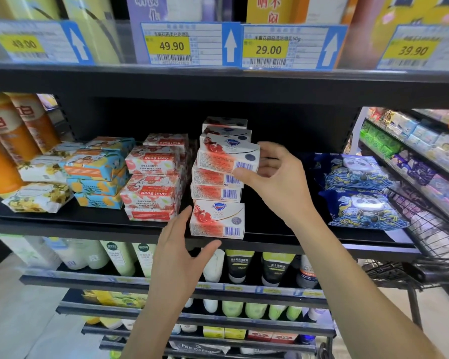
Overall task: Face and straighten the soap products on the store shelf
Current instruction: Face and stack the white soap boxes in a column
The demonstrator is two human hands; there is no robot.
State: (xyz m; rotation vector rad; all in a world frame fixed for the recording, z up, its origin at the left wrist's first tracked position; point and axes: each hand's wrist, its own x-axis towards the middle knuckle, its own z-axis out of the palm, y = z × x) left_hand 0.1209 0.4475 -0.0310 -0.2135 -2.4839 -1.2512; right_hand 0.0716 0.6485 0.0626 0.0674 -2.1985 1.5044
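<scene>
The top soap box lies on a column of 4 red-and-white boxes mid-shelf, between the Goat Soap packs and the panda packs. Its long axis runs left to right along the shelf, but it sits slightly askew and overhangs the boxes below on the right. That overhanging end is what the right hand holds: thumb at the lower front corner, fingers curled round the end, a partial pinch. Squaring it probably means nudging it leftward. The left hand is nearer the bottom box, just below and left of it, fingers straight, thumb spread, holding nothing; I cannot tell whether its fingertips touch the box.
</scene>
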